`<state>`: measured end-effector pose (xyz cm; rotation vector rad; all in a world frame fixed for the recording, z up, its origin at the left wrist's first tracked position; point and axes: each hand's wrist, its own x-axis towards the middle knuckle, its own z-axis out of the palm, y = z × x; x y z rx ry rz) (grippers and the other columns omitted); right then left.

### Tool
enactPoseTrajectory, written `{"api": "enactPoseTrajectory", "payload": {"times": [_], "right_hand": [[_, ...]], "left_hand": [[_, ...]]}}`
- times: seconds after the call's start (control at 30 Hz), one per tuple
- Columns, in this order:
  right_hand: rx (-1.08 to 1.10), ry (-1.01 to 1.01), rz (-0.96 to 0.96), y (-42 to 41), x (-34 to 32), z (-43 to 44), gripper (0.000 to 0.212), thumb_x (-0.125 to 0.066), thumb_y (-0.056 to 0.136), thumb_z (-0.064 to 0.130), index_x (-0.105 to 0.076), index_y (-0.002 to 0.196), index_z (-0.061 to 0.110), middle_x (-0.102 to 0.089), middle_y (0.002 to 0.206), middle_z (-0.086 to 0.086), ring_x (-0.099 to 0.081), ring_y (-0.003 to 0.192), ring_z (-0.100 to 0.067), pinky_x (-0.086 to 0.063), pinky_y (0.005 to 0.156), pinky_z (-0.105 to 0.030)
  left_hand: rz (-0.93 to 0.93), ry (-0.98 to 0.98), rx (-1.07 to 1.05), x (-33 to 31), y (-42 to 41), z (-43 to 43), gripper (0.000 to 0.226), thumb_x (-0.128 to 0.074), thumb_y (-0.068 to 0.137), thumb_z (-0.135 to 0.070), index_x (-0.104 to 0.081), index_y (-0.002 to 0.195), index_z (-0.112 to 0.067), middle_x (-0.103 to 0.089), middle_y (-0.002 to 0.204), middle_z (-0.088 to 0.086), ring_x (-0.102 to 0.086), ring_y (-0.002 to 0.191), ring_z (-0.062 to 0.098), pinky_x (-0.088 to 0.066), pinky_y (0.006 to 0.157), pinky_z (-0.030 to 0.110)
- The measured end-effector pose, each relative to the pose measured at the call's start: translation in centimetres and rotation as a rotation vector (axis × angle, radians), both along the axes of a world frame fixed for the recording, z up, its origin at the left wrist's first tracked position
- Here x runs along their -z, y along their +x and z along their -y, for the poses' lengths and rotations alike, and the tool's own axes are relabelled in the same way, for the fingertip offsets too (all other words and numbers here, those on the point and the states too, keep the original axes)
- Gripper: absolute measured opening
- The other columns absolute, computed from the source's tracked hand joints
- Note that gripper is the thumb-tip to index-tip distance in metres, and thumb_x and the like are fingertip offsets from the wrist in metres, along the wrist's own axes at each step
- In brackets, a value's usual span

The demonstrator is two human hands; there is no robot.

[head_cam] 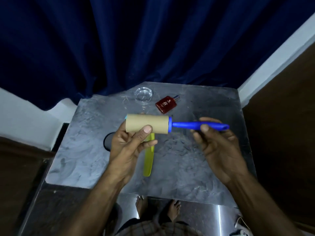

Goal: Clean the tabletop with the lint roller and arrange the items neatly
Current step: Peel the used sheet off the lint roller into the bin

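Observation:
I hold a lint roller [158, 124] level above the grey tabletop [196, 164]. Its tan roll points left and its blue handle points right. My left hand [129, 143] grips the roll, thumb on its front. My right hand [216, 142] pinches the blue handle near its end. A yellow-green plastic piece [149, 160] lies on the table under my left hand, partly hidden. A red perfume bottle [167, 103] lies flat at the back, next to a clear glass dish [144, 96]. Threads and bits of lint are scattered near the table's middle.
A black ring [106, 141] lies left of my left hand, half hidden. A dark blue curtain [136, 40] hangs behind the table. White wall ledges flank it. My bare feet show on the shiny floor below the near edge.

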<state>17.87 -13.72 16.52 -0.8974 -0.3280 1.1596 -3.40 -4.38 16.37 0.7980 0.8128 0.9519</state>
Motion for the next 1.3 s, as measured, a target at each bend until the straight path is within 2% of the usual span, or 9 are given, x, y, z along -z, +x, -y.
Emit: {"api": "enactPoseTrajectory", "payload": {"times": [0.1,0.17,0.3,0.43,0.67,0.83,0.93,1.07,1.3], "right_hand": [[0.05,-0.031,-0.004,-2.1,-2.0,-1.5,0.007,-0.074,0.083,0.015,-0.08,0.082,0.017,-0.078,0.082,-0.002,-0.075,0.074,-0.012,-0.06,0.067,-0.019],[0.057,-0.058,0.113,-3.6,-3.1,-2.5,0.009,-0.075,0.085,0.022,-0.078,0.078,0.018,-0.076,0.074,-0.004,-0.073,0.064,-0.012,-0.059,0.059,-0.02],[0.026,-0.051,0.276,-6.4,-4.2,-4.2,0.021,-0.071,0.093,0.029,-0.072,0.085,0.01,-0.072,0.07,-0.012,-0.072,0.056,-0.021,-0.057,0.052,-0.026],[-0.119,0.048,0.28,-9.0,-4.6,-5.2,0.014,-0.067,0.092,0.028,-0.073,0.09,0.016,-0.076,0.079,-0.013,-0.076,0.067,-0.023,-0.06,0.057,-0.029],[-0.258,0.108,0.233,-13.4,-4.8,-6.3,0.02,-0.066,0.094,0.024,-0.069,0.11,0.011,-0.076,0.092,-0.017,-0.077,0.08,-0.029,-0.061,0.071,-0.031],[-0.293,0.019,0.27,-17.7,-4.9,-8.0,0.025,-0.075,0.084,0.027,-0.071,0.102,0.011,-0.075,0.088,-0.02,-0.076,0.074,-0.028,-0.061,0.067,-0.03],[-0.316,-0.041,0.313,-20.6,-4.4,-8.8,0.033,-0.075,0.086,0.031,-0.071,0.101,0.002,-0.074,0.09,-0.024,-0.075,0.072,-0.029,-0.06,0.063,-0.03],[-0.403,-0.076,0.321,-24.4,-3.2,-9.3,0.022,-0.073,0.089,0.036,-0.075,0.087,0.014,-0.072,0.075,-0.013,-0.074,0.064,-0.025,-0.059,0.058,-0.029],[-0.581,-0.059,0.287,-32.1,-1.3,-10.1,0.02,-0.067,0.092,0.034,-0.073,0.09,0.015,-0.075,0.082,-0.016,-0.077,0.074,-0.028,-0.061,0.063,-0.031]], "left_hand": [[0.067,-0.003,-0.076,-1.3,-2.0,1.1,0.085,-0.097,0.068,-0.034,-0.061,0.142,-0.008,-0.069,0.117,0.011,-0.07,0.11,0.026,-0.064,0.081,0.032],[0.083,-0.009,-0.147,-1.9,-3.4,2.0,0.076,-0.094,0.071,-0.036,-0.065,0.135,-0.007,-0.066,0.126,0.017,-0.063,0.123,0.042,-0.063,0.083,0.033],[0.019,-0.029,-0.299,-2.8,-6.3,3.1,0.036,-0.094,0.065,-0.048,-0.08,0.093,-0.029,-0.078,0.099,-0.002,-0.077,0.091,0.014,-0.063,0.072,0.028],[-0.051,-0.02,-0.437,-3.1,-9.2,3.9,0.039,-0.088,0.064,-0.065,-0.081,0.092,-0.038,-0.075,0.091,-0.005,-0.068,0.07,0.01,-0.056,0.055,0.024],[-0.154,-0.004,-0.54,-3.4,-14.5,3.9,0.039,-0.077,0.08,-0.064,-0.076,0.098,-0.029,-0.066,0.084,0.007,-0.049,0.054,0.016,-0.048,0.049,0.032],[-0.328,0.107,-0.641,-2.3,-19.0,5.0,0.036,-0.069,0.088,-0.053,-0.072,0.103,-0.02,-0.063,0.073,0.005,-0.056,0.058,0.019,-0.053,0.05,0.033],[-0.473,0.257,-0.707,-1.9,-22.1,5.9,0.029,-0.076,0.088,-0.044,-0.066,0.109,-0.027,-0.069,0.099,0.004,-0.067,0.08,0.019,-0.061,0.063,0.024],[-0.501,0.322,-0.755,-0.6,-26.1,7.5,0.042,-0.082,0.086,-0.023,-0.061,0.122,-0.023,-0.064,0.124,0.013,-0.066,0.102,0.018,-0.063,0.082,0.026],[-0.33,0.074,-1.009,1.6,-30.9,10.2,0.051,-0.089,0.074,-0.058,-0.072,0.113,-0.03,-0.075,0.104,-0.006,-0.073,0.089,0.013,-0.063,0.07,0.032]]}}
